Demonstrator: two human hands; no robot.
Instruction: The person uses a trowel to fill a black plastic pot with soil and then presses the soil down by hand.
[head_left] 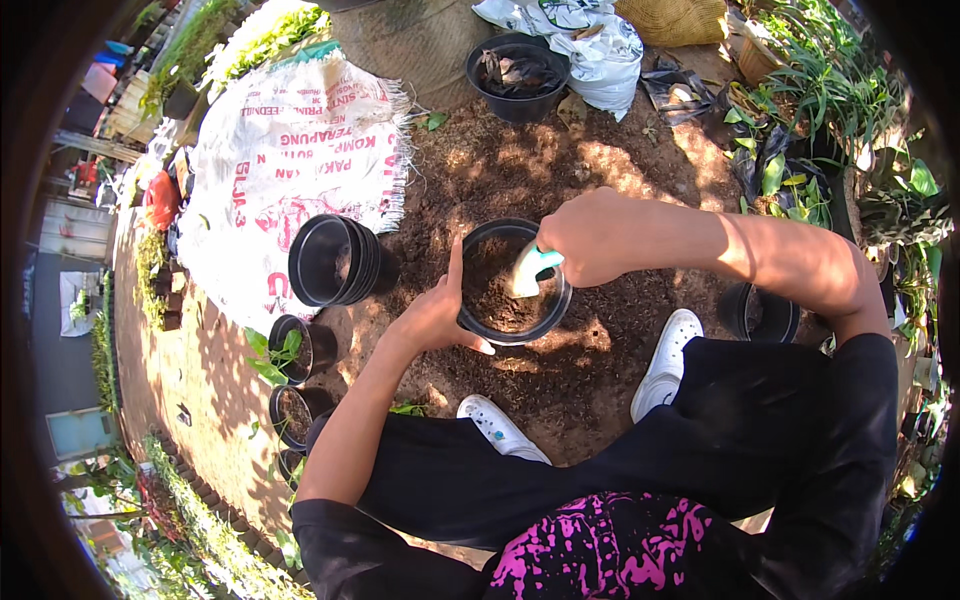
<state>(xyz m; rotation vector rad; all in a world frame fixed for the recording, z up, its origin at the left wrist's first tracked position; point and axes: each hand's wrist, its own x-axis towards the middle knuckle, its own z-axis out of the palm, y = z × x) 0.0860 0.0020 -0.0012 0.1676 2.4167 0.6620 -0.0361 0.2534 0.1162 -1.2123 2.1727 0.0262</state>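
Note:
A round black plastic pot [520, 338] stands on the ground before me, with dark brown soil [488, 290] in it. My left hand [432, 312] steadies the pot's left side, index finger along the rim and thumb at the near edge. In the fist of my right hand [592, 238] is the turquoise handle of a small hand trowel [526, 272]. Its pale blade points down into the pot and touches the soil. Where the blade's tip ends in the soil is hard to make out.
A stack of black pots [322, 262] sits left, beside a white woven sack [290, 150] spread on the ground. Small potted plants [290, 350] line the near left. Beyond are a black pot of dry leaves [518, 85] and a white plastic bag [605, 65]. Another pot [768, 315] is right.

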